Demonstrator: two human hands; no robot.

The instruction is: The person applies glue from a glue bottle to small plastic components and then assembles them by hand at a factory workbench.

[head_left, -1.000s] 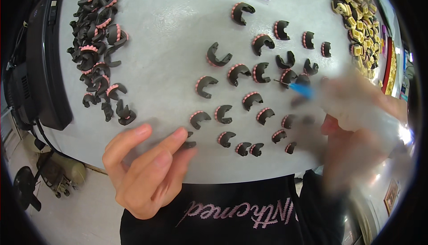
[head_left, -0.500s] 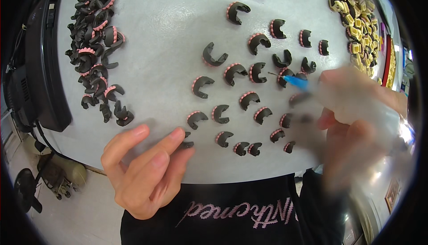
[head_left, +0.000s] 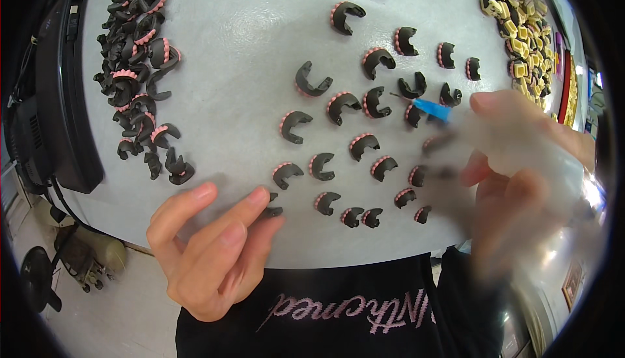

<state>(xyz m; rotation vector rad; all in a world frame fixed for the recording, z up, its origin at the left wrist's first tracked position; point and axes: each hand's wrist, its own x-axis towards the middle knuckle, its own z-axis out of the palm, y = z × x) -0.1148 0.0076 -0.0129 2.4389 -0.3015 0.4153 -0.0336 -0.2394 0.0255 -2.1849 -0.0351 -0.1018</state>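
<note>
The white table (head_left: 228,65) carries a heap of black C-shaped clips (head_left: 140,65) at left and spread clips (head_left: 355,143) in rows. The left hand (head_left: 208,247) hovers open, empty, at the near edge. The blurred right hand (head_left: 521,176) grips a blue-tipped syringe (head_left: 431,108) over the rows.

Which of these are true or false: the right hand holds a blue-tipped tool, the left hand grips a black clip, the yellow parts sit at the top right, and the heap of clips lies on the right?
1. The right hand holds a blue-tipped tool. True.
2. The left hand grips a black clip. False: it is open, fingers resting on the table edge beside a clip.
3. The yellow parts sit at the top right. True.
4. The heap of clips lies on the right. False: it is on the left.
</note>
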